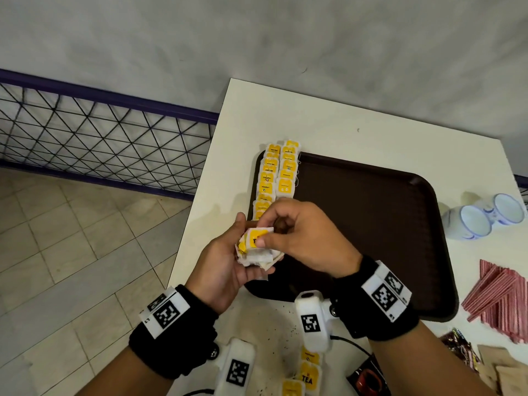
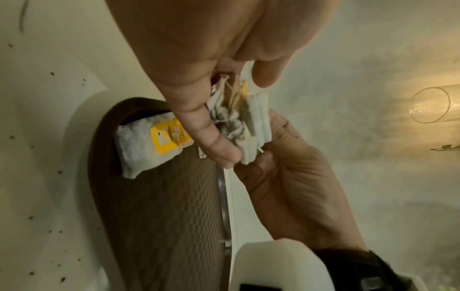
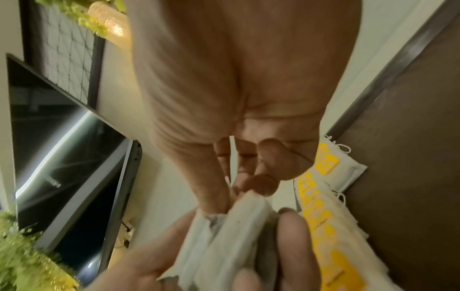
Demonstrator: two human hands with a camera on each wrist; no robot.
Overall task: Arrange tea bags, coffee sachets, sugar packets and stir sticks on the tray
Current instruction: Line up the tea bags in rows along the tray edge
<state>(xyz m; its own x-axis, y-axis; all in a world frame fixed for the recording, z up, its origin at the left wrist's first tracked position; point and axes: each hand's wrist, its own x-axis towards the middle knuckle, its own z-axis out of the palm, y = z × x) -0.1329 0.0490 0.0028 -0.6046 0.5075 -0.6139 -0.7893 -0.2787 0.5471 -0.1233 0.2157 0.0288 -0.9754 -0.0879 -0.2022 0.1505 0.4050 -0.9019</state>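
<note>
My left hand (image 1: 228,261) holds a small bunch of tea bags (image 1: 257,252) with yellow tags, just over the near left corner of the dark brown tray (image 1: 371,224). My right hand (image 1: 288,235) pinches the top tea bag (image 1: 258,237) of that bunch between thumb and fingers. Two columns of tea bags (image 1: 277,175) lie overlapped along the tray's left side. In the left wrist view the held bunch (image 2: 251,126) sits between both hands, above a tea bag lying on the tray (image 2: 147,145). In the right wrist view my fingers (image 3: 259,185) pinch the bunch's edge (image 3: 239,232).
Two white and blue cups (image 1: 483,218) stand right of the tray. Red striped stir sticks (image 1: 497,298), dark sachets (image 1: 454,341) and brown packets (image 1: 503,372) lie at the right front. Loose tea bags (image 1: 308,372) lie near the table's front edge. The table ends just left of the tray.
</note>
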